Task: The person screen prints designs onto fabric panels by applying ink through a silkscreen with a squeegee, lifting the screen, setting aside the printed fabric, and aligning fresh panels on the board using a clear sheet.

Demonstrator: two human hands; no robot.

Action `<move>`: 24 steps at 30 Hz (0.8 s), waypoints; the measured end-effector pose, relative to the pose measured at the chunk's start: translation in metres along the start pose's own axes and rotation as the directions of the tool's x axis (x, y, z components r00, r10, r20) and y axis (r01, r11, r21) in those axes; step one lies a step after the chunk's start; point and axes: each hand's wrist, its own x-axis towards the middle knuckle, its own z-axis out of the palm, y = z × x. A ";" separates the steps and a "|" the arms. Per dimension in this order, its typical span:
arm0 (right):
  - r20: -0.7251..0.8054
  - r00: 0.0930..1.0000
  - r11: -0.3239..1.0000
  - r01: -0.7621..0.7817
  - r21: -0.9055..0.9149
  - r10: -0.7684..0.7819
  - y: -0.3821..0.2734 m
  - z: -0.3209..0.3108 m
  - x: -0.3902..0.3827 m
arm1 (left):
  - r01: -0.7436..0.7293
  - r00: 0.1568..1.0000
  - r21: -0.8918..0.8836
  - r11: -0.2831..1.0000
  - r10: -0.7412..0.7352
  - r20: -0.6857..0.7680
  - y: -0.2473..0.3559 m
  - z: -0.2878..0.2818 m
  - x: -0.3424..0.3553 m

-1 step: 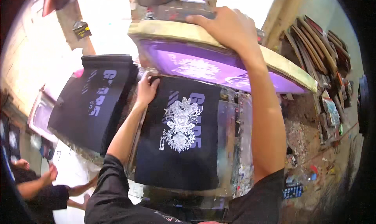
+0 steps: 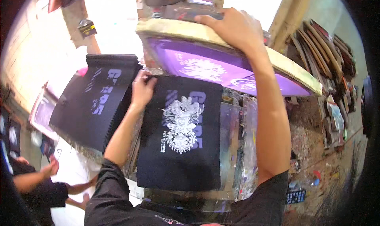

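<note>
Gripped from above by the right hand (image 2: 240,30), its thumb lying along the top edge, a pale wooden frame (image 2: 170,27) with translucent purple mesh (image 2: 174,54) stands tilted up at the far end of a flat black fabric panel (image 2: 168,170). The left hand (image 2: 142,87) touches the panel's far left corner, thumb and fingers bent; whether they pinch the cloth cannot be told.

Nearest the viewer are the person's short black sleeves (image 2: 259,196). Just ahead, the panel lies on a dark, paint-stained work surface (image 2: 229,143). Across its middle runs an ornate white figure print (image 2: 181,125), overlapping blocky grey lettering (image 2: 196,99).

To the lower left, another person's hand (image 2: 50,166) is raised, well apart from the work. At the lower right sits a blue, grid-patterned object (image 2: 295,196).

Left of the panel, a stack of black fabric pieces (image 2: 73,113) bears similar grey lettering. Beyond the panel, the frame's purple mesh shows white ornamental shapes. Farther off at the right, long brown wooden pieces (image 2: 322,52) lean in a pile. At the far left, a black-and-yellow box (image 2: 86,28) appears against a wooden post, beside brightly lit openings.
</note>
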 end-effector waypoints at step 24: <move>-0.003 1.000 1.000 0.004 0.019 -0.004 -0.018 -0.009 -0.010 | -0.583 0.473 -0.167 0.795 0.499 0.726 0.112 0.138 -0.266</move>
